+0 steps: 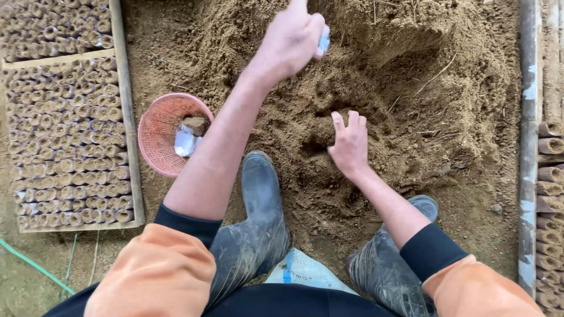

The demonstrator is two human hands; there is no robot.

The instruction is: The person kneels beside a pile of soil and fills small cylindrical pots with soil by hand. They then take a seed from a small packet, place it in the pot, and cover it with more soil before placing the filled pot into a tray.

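My left hand [292, 41] is raised over the big pile of brown soil [376, 76], closed around a small pale sleeve or bag [324, 42] of which only an edge shows. My right hand [349, 142] rests lower on the pile, fingers dug into a clump of soil and cupping it. Both arms wear orange sleeves with dark cuffs. My two muddy rubber boots [258, 223] stand at the foot of the pile.
A pink mesh basket [154, 132] with pale bags and some soil lies left of the pile. Wooden-framed trays [126, 117] packed with several soil-filled tubes fill the left side. More filled tubes [550, 194] line the right edge behind a metal rail. A green hose [35, 265] crosses bottom left.
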